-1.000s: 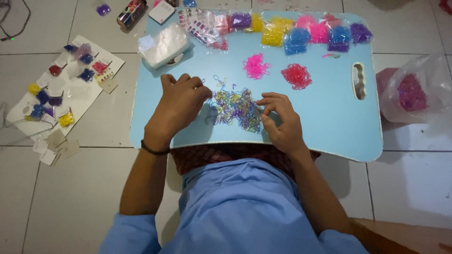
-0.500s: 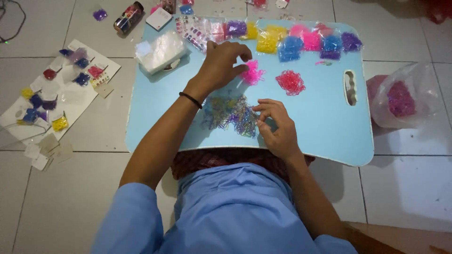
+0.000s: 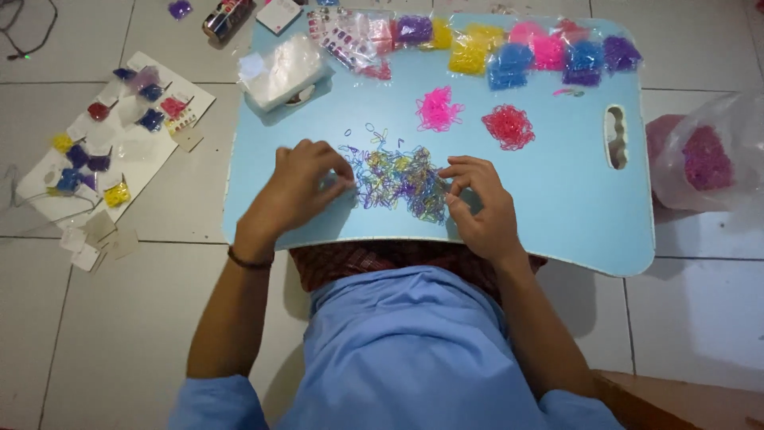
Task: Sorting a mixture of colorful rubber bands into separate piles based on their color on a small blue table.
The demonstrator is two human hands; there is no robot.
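A heap of small mixed-colour rubber bands (image 3: 395,177) lies in the middle of a light blue lap table (image 3: 557,215). My left hand (image 3: 302,187) rests at the heap's left edge, fingers pinched together on what looks like a small clear bag. My right hand (image 3: 477,203) is at the heap's right edge, its fingertips pinching at the bands. Beyond the heap sit a pink band pile (image 3: 438,109) and a red band pile (image 3: 508,126).
Bags of coloured bands (image 3: 517,52) line the table's far edge, beside a stack of clear bags (image 3: 282,70). On the tiled floor lie a white sheet with small packets (image 3: 111,131) at left and a plastic bag of pink bands (image 3: 704,155) at right.
My left hand reached out toward the pink pile and far bags, then came back to the heap's left edge. My right hand stayed at the heap.
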